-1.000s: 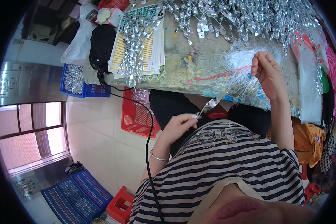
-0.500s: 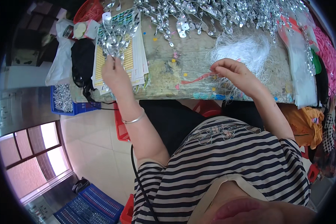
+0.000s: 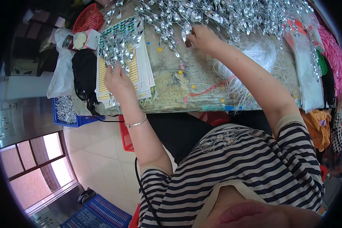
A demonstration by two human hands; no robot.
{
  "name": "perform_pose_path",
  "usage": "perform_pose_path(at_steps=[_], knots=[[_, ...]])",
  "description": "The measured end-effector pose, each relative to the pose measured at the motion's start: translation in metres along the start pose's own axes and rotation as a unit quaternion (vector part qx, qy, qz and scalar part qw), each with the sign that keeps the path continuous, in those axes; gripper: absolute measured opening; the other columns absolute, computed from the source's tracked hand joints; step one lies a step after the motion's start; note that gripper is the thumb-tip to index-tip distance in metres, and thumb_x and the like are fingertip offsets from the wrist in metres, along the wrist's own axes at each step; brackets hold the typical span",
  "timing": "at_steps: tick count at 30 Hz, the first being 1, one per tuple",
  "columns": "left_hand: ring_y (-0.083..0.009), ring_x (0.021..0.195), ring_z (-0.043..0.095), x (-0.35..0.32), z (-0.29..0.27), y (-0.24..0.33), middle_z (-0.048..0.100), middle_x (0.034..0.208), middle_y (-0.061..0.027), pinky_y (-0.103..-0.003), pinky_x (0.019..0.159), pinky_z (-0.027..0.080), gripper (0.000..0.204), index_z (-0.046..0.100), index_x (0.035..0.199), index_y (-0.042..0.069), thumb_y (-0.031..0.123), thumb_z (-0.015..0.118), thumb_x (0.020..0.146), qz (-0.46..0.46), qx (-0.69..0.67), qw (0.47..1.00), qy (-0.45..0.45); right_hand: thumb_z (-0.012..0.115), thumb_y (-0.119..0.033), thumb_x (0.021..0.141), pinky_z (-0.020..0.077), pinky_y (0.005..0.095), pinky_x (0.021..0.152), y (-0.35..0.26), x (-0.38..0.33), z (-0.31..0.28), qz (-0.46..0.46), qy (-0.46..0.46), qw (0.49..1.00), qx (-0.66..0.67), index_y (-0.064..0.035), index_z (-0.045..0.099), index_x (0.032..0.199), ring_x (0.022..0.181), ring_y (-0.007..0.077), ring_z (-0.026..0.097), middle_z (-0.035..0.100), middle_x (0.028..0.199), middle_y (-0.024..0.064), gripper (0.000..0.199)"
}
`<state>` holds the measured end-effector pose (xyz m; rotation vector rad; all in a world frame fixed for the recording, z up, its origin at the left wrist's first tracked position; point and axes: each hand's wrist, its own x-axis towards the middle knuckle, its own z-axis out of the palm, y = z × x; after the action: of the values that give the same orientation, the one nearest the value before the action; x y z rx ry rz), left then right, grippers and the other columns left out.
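My left hand (image 3: 119, 80) is open, fingers apart, at the lower end of a bunch of shiny silver leaf-shaped pieces (image 3: 116, 47) lying on a stack of printed sheets (image 3: 142, 76). My right hand (image 3: 204, 40) reaches to the far side of the table. Its fingers are closed at the near edge of a large heap of similar silver pieces (image 3: 250, 19), on a silver strip (image 3: 185, 33). Something small and dark red-brown shows at those fingertips; its kind is unclear. Below my right forearm lies a tangle of white thread (image 3: 256, 59), with a red ribbon (image 3: 211, 89) beside it.
A red basket (image 3: 88, 19), a small tin (image 3: 68, 42) and a black cloth bag (image 3: 84, 64) stand at the left. Clear plastic bags (image 3: 309, 85) and pink cord (image 3: 334, 64) hang at the right edge. A blue crate (image 3: 66, 110) of silver bits sits below the table (image 3: 171, 98).
My right hand has moved from the white thread and red ribbon up to the silver heap. My left hand has let go of the silver bunch, and its fingers have spread.
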<state>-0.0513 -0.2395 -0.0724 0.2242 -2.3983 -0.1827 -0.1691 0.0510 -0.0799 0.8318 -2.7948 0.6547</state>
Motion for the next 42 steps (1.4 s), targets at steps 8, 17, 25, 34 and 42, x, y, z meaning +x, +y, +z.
perform_pose_path(at_steps=[8,17,25,34,42], knots=[[-0.0339,0.104,0.051,-0.041,-0.030,0.058,0.056,0.113,-0.0178,-0.041,0.090,0.039,0.027,0.066,0.106,0.005,0.003,0.061,0.080,-0.009,-0.107,0.994,0.011,0.056,-0.027,0.087,0.0480,0.0415,0.065,0.015,-0.002,-0.011,0.108,0.034,0.993,0.041,-0.0045,0.056,0.094,0.075,0.0332,0.063,0.064,0.078,0.0161,0.024],[-0.0266,0.100,0.056,-0.063,-0.053,0.119,0.059,0.109,-0.0132,-0.034,0.087,0.044,0.028,0.062,0.111,0.002,0.000,0.059,0.083,-0.017,-0.296,0.953,-0.056,0.048,-0.012,0.094,0.0407,0.0243,0.057,0.017,-0.048,-0.134,0.101,0.171,0.970,0.143,-0.0033,0.055,0.082,0.062,0.0090,0.049,0.051,0.068,0.0004,0.016],[-0.0258,0.102,0.057,-0.060,-0.078,0.162,0.059,0.111,-0.0137,-0.034,0.086,0.046,0.033,0.058,0.117,0.000,0.003,0.060,0.084,-0.019,-0.384,0.921,-0.061,0.048,-0.015,0.093,0.0410,0.0225,0.059,-0.044,-0.103,-0.239,0.075,0.256,0.938,0.222,-0.0032,0.059,0.085,0.066,0.0057,0.052,0.053,0.070,-0.0010,0.017],[-0.0163,0.088,0.061,-0.064,-0.105,0.213,0.062,0.107,-0.0129,-0.026,0.070,0.050,0.044,0.044,0.131,-0.003,0.019,0.053,0.094,-0.065,-0.674,0.657,-0.331,0.050,-0.024,0.094,0.0319,0.0177,0.054,-0.056,-0.146,-0.166,-0.027,0.049,0.931,0.360,-0.0049,0.060,0.091,0.065,0.0003,0.042,0.052,0.075,-0.0054,0.022],[-0.0037,0.050,0.050,-0.078,-0.108,0.204,0.062,0.075,-0.0034,-0.016,0.044,0.037,0.027,0.058,0.109,-0.001,0.020,0.048,0.096,-0.268,-0.653,0.551,-0.445,0.048,-0.024,0.096,0.0386,0.0185,0.060,-0.050,-0.165,-0.125,0.087,-0.041,0.896,0.433,-0.0047,0.059,0.103,0.069,0.0041,0.047,0.054,0.078,-0.0019,0.024]])
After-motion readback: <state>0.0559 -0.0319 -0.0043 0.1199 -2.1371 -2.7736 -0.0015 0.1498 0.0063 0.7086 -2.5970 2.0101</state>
